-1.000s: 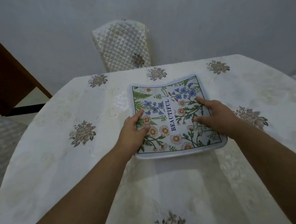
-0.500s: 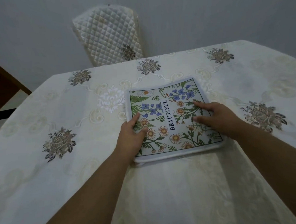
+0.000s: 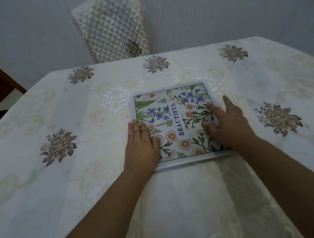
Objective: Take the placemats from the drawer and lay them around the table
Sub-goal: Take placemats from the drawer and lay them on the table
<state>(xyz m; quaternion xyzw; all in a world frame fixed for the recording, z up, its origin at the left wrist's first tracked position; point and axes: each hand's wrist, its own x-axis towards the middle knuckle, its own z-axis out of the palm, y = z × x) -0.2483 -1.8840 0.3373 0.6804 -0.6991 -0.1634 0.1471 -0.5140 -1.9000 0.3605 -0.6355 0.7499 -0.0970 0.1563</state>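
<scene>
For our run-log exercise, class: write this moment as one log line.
placemat: flat on tablecloth | left hand: pressing its left edge | right hand: pressing its right side | chair: beyond far edge

My left hand (image 3: 141, 147) lies flat, palm down, with its fingers straight and close together, pointing away from me. My right hand (image 3: 229, 126) is palm down too, with its fingers spread wide apart. The two hands are side by side with a gap between them. My left arm (image 3: 102, 203) and my right arm (image 3: 283, 176) are bare and reach out in front of me.
</scene>
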